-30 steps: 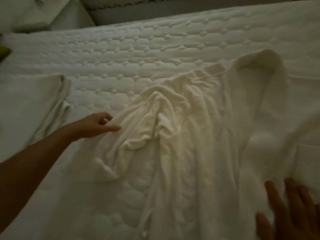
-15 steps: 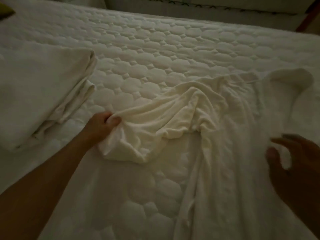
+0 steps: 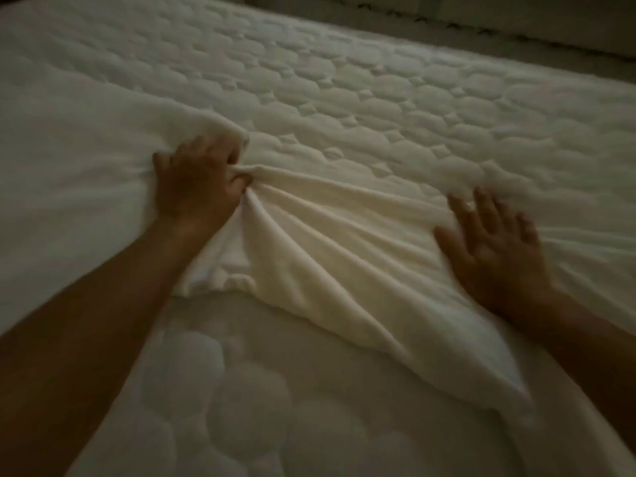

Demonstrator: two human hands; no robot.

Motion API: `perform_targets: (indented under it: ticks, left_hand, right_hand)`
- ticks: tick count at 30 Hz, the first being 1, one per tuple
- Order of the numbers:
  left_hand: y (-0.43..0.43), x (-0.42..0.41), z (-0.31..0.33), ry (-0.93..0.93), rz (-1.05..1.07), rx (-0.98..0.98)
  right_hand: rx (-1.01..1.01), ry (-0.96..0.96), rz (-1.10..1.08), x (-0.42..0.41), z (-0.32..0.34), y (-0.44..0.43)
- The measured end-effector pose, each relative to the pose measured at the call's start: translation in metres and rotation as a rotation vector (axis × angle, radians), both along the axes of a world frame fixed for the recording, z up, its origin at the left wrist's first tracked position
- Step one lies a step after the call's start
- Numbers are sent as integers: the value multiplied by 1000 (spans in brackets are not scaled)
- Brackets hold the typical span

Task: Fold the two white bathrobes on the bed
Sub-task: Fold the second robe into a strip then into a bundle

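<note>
In the head view the room is dim, and a white quilted bed (image 3: 378,98) with a pattern of rounded stitched cells fills the frame. A darker band runs along the upper right edge.

A creamy white terry bathrobe (image 3: 327,256) lies across the middle of the picture and runs off to the lower right. It is drawn into long pleats that fan out from the left hand (image 3: 199,184). That hand sits left of centre, arm stretched forward, with its fingers (image 3: 241,173) curled tight round a bunch of the cloth. The right hand (image 3: 495,249), at centre right, lies flat on the robe with fingers spread and straight, gripping nothing and pinning the fabric down.

A smooth white sheet of cloth (image 3: 69,173) fills the left of the frame beside the gripping hand. It may be the second robe, but I cannot tell.

The step looks like pulling one part of the robe taut and out to the left before a fold. The next move calls for laying the gathered part flat and smoothing out the pleats, with the right hand keeping the rest from sliding.
</note>
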State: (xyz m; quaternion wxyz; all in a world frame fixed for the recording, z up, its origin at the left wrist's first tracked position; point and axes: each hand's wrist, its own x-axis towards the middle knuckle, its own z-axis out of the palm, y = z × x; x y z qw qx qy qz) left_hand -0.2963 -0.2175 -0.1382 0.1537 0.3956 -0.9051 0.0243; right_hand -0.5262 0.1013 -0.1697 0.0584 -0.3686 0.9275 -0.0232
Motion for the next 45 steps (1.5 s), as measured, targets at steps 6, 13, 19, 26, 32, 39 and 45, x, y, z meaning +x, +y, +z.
perform_targets:
  ticks: [6, 13, 19, 26, 32, 39, 45]
  left_hand:
    - [-22, -5, 20, 48, -37, 242]
    - [59, 75, 71, 329, 200, 144]
    - [60, 66, 61, -43, 351, 341]
    - [52, 35, 70, 191, 327, 374]
    - [1, 39, 82, 138, 202, 273]
    - [20, 35, 66, -48, 275, 88]
    - [179, -29, 43, -56, -258, 221]
  right_hand:
    - [-66, -2, -25, 0, 1, -2]
    - [-116, -39, -63, -7, -16, -1]
    - [-148, -30, -51, -8, -14, 0]
    - [-113, 52, -24, 1, -1, -2]
    - [-125, 45, -11, 0, 2, -3]
    - [-120, 50, -7, -1, 4, -3]
    - [-116, 98, -2, -1, 1, -1]
